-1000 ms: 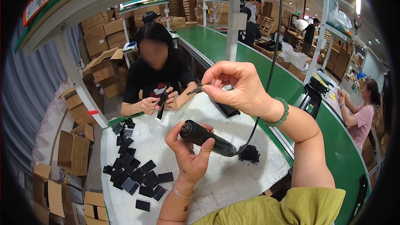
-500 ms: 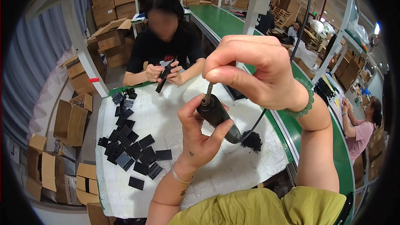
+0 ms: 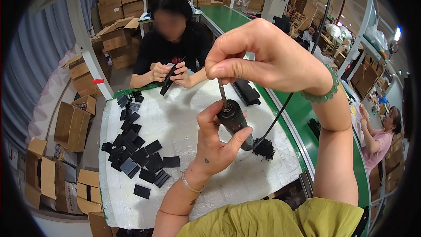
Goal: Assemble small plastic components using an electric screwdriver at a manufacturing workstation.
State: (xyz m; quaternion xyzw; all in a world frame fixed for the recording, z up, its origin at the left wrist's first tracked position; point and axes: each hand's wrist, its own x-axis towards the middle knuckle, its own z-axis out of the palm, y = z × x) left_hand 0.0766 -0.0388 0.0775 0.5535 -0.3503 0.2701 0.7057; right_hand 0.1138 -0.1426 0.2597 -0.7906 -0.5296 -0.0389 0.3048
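Observation:
My left hand (image 3: 217, 142) is wrapped round the black body of an electric screwdriver (image 3: 235, 123), its nose tilted up. From that nose rises a slim metal bit (image 3: 222, 93). Above it, the thumb and fingers of my right hand (image 3: 267, 59) are closed in a pinch on the bit's upper end, which the fingers hide. A black cord (image 3: 280, 116) shows beside the screwdriver. On the white tabletop (image 3: 184, 107), right of the screwdriver, lies a pile of tiny black pieces (image 3: 264, 149), perhaps screws.
Several flat black rectangular parts (image 3: 142, 157) spread over the table's left side. A long black part (image 3: 246, 92) lies at the back right. Across the table a co-worker's hands (image 3: 177, 75) hold a black part. A green conveyor (image 3: 302, 101) runs along the right; cardboard boxes (image 3: 72, 125) stand left.
The screwdriver and my left hand have shifted slightly right, and the tool stands more upright. My right hand has moved a little left, still pinching the bit, more of which shows now.

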